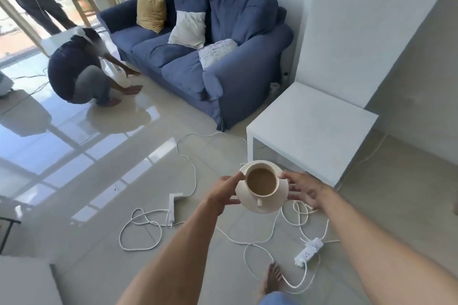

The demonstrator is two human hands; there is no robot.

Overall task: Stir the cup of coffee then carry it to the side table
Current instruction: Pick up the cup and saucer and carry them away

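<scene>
The cup (pixel 261 182) of milky coffee stands on a pale saucer (pixel 271 207) held in the air in the lower middle of the frame, above the floor (pixel 99 181) and just in front of the near corner of the white side table (pixel 312 131). The cup's small handle points toward the camera. The left hand (pixel 226 190) pinches the saucer's left rim, thumb on top and fingers curled beneath. The right hand (pixel 306 190) grips the right rim, thumb on the edge, its fingers spread under the saucer with their tips hidden by it.

The side table's surface fills the middle right, and only its near legs show. Left of it, a blue sofa (pixel 198 62) carries a yellow cushion (pixel 151 11) and two white ones. White cables (pixel 138 228) loop over the glossy floor below the hands, with one power strip (pixel 308 251) at lower right and another, blurrier, left of the saucer. A bare foot (pixel 272 277) shows at the bottom, cut off by the frame edge. At the left a second person (pixel 74 74) crouches, both hands down on the floor; what they reach for is hard to make out
</scene>
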